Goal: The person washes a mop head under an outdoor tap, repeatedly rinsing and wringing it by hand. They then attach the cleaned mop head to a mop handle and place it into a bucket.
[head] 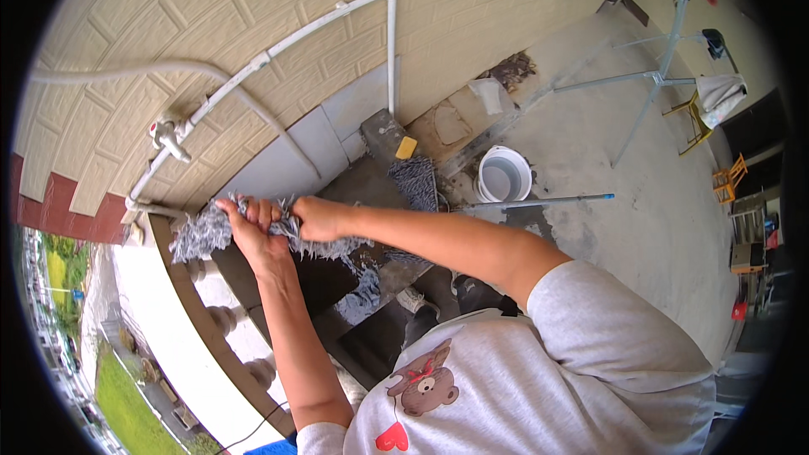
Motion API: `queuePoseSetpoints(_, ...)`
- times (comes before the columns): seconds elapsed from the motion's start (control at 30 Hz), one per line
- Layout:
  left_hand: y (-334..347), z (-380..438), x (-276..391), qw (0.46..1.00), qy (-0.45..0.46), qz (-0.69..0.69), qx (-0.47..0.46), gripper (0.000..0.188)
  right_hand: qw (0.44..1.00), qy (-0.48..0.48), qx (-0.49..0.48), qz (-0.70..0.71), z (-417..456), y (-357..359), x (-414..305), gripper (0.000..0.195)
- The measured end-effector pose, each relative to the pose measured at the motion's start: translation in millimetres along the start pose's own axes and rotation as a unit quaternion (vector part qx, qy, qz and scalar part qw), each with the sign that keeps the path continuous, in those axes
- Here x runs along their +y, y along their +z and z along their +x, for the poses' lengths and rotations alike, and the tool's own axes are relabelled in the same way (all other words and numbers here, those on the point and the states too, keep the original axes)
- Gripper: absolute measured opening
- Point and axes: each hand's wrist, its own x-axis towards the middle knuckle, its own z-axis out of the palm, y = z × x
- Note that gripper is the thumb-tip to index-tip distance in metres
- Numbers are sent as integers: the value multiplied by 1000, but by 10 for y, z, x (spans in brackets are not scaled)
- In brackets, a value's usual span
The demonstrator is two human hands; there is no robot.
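My left hand [256, 227] and my right hand [321, 218] are side by side, both closed around a bunched grey-blue shaggy mop pad or cloth [208, 230]. Its strands stick out past both hands. Beneath it is a dark, wet recess, possibly a basin, with a pale blue wet cloth [361, 297] at its side. A second grey shaggy pad [414, 180] lies beyond my right forearm, next to a concrete block [382, 136] that bears a yellow bar, perhaps soap [406, 148].
A white bucket of water [504, 175] stands on the concrete floor, with a pole [537, 203] lying near it. A tap [169, 139] and white pipe [259, 61] run along the tiled wall. A balustrade [208, 328] borders the left side; a metal rack [660, 79] stands farther off.
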Motion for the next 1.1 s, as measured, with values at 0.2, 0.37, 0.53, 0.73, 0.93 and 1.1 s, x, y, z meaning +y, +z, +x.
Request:
queuePoseSetpoints(0.2,-71,-19,-66,998,13,56,-27,42,980,65,-127,142,148,-198,21,15)
queuePoseSetpoints(0.37,-263,-401,28,914,-113,373,114,54,986,37,-142,-78,107,-403,-81,20)
queuePoseSetpoints(0.53,127,-702,191,541,282,786,-106,40,956,-46,-180,-229,67,-544,-154,18)
queuePoseSetpoints(0.73,-109,-481,166,556,182,770,-254,96,960,-94,-202,-167,125,-507,-466,23)
queuePoseSetpoints(0.93,-30,-507,134,576,112,777,-227,85,933,-99,-175,-297,85,-703,-539,41)
queuePoseSetpoints(1.1,-42,-409,98,637,104,729,-227,68,927,-194,6,-322,-164,-1129,-473,63)
